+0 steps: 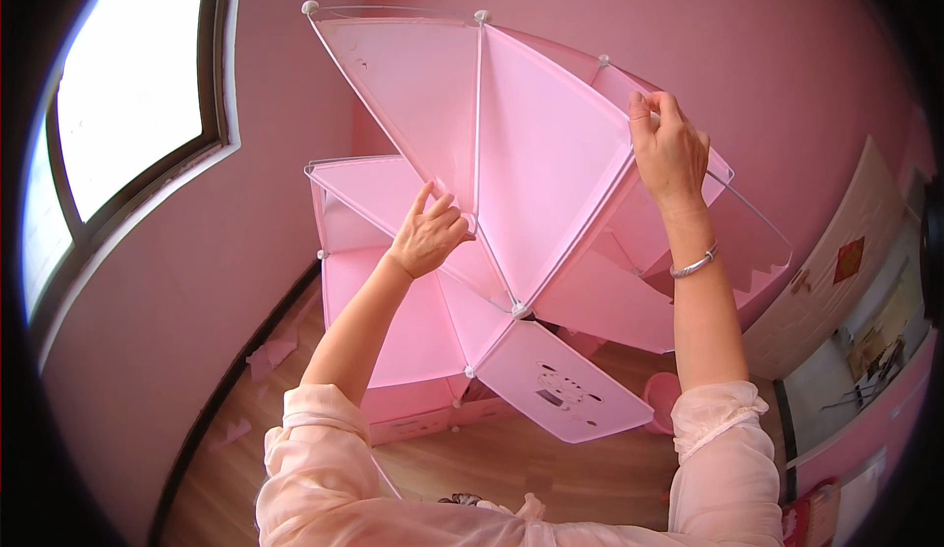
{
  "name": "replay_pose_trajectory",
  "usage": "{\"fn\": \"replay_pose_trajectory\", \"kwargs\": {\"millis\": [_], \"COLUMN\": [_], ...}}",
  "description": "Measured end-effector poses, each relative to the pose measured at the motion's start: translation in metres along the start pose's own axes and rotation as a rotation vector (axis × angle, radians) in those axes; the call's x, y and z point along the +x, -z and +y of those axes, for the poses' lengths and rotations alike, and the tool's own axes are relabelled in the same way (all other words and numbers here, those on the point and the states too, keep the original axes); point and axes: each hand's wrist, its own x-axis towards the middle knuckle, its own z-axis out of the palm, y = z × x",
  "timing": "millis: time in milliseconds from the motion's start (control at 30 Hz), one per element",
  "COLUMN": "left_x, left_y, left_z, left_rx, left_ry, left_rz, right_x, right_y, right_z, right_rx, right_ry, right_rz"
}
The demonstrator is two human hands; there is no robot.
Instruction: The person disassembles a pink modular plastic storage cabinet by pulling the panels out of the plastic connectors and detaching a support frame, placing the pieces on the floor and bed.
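A half-assembled storage rack of pink plastic panels (pixel 551 144) framed in thin wire and joined by white round connectors (pixel 521 309) fills the middle of the view. My left hand (pixel 430 230) is at an inner corner, its index finger stretched along a panel edge and the other fingers curled at a pale connector (pixel 471 224). Higher up on the right, my right hand (pixel 674 149) pinches the outer corner of a pink panel; its fingers hide the joint there. Below, a door panel (pixel 562 390) with a printed cartoon animal hangs tilted outward.
A bright window (pixel 133 75) is in the left wall. Pink scraps (pixel 270 353) lie on the wooden floor (pixel 521 463) along that wall. Behind the rack stands a pink wall (pixel 767 65). To the right are a pale door (pixel 831 272) and a pink round container (pixel 663 397).
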Motion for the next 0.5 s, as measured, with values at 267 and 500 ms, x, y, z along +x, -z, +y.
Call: {"fn": "replay_pose_trajectory", "kwargs": {"millis": [267,500], "left_x": [0.06,0.034], "left_y": [0.068,0.036], "left_z": [0.032,0.064], "left_rx": [-0.156,-0.177], "left_ry": [0.2,0.155], "left_rz": [0.582,0.225], "right_x": [-0.041,-0.072], "right_y": [0.004,-0.064], "right_z": [-0.064,-0.069], "right_rx": [0.715,1.312], "right_ry": [-0.007,-0.902], "right_rz": [-0.069,-1.032]}}
